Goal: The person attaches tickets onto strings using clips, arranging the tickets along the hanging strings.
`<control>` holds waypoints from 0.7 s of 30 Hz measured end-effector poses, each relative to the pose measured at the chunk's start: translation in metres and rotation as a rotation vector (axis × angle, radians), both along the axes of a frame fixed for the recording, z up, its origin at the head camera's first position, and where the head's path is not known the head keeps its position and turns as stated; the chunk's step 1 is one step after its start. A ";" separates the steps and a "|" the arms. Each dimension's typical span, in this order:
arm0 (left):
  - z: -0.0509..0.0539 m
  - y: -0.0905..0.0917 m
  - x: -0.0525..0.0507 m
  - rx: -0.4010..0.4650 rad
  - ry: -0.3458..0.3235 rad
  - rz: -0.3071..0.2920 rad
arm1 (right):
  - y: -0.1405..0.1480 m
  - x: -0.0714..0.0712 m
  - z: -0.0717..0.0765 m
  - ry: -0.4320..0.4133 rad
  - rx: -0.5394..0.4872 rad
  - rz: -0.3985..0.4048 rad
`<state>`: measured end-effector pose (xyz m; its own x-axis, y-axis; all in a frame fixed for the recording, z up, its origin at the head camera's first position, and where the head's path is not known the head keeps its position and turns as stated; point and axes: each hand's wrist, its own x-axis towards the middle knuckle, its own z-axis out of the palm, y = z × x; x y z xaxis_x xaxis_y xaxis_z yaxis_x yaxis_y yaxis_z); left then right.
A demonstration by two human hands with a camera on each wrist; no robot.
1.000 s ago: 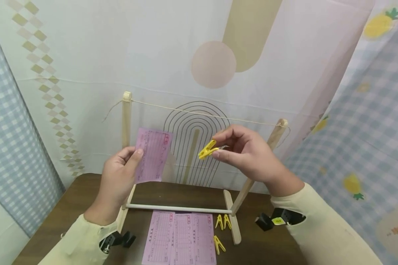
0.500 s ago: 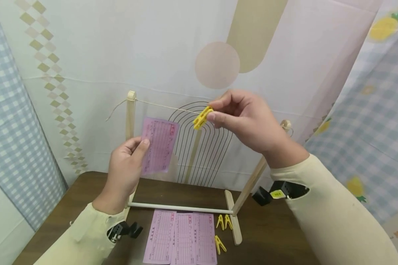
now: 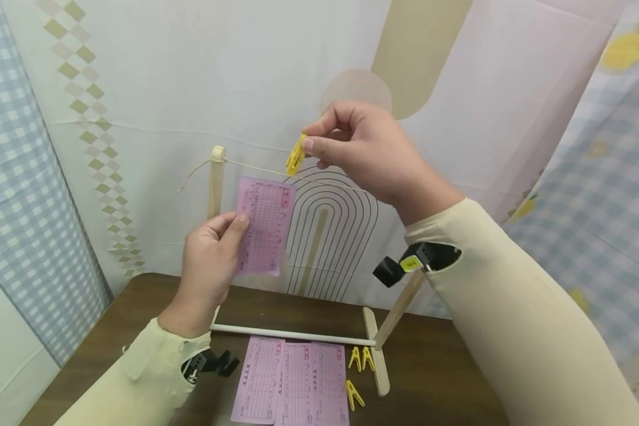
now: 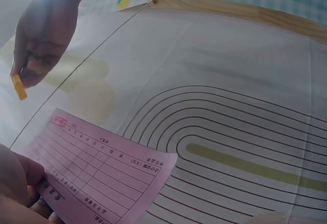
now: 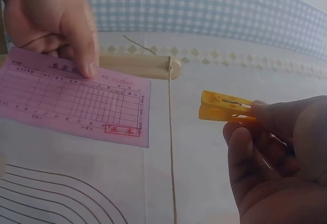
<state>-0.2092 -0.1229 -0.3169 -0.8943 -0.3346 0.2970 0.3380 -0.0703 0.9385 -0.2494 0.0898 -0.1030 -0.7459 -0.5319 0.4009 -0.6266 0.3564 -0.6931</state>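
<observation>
Yellow clothespin [image 3: 296,155] raised higher, hands [image 3: 367,145] [image 3: 207,260] pinching it and pink slip [image 3: 266,231], string [image 5: 172,132] between, pegs [image 3: 355,355] and sheets [image 3: 298,384] on table [image 3: 431,378]

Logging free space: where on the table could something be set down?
Bare table shows right of the rack's right foot and between the white bar and the back edge. Crowded in front of the bar: three pink slips, three yellow clothespins beside them.

The slip [image 3: 267,231] looks like matt paper, the clothespin [image 3: 296,156] smooth plastic, the post [image 3: 215,189] bare wood, the backdrop [image 3: 266,71] cloth.
</observation>
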 end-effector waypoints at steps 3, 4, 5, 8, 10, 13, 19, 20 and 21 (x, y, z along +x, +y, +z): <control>0.002 0.001 0.001 -0.023 -0.012 -0.001 | -0.008 -0.004 0.003 0.000 0.017 0.019; 0.002 0.002 0.002 -0.031 -0.013 -0.001 | -0.010 -0.005 0.004 -0.002 0.024 0.017; 0.002 0.002 0.002 -0.039 -0.011 -0.001 | -0.012 -0.006 0.004 -0.003 0.032 0.015; 0.004 0.003 0.001 -0.049 -0.006 0.003 | -0.017 -0.009 0.005 -0.016 0.046 0.014; 0.005 0.004 0.001 -0.053 -0.005 0.010 | -0.020 -0.011 0.004 -0.021 0.058 0.012; 0.006 0.005 0.001 -0.054 -0.012 0.020 | -0.023 -0.015 0.002 -0.026 0.073 0.009; 0.006 0.006 0.002 -0.066 -0.026 0.024 | -0.027 -0.018 -0.002 -0.024 0.115 0.000; 0.005 0.005 0.003 -0.068 -0.026 0.025 | -0.028 -0.018 -0.003 -0.022 0.127 -0.001; 0.005 0.005 0.003 -0.070 -0.026 0.026 | -0.029 -0.018 -0.004 -0.017 0.138 -0.001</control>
<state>-0.2062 -0.1177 -0.3120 -0.8931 -0.3373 0.2975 0.3146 0.0041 0.9492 -0.2676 0.0611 -0.1066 -0.7527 -0.5804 0.3108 -0.6145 0.4499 -0.6480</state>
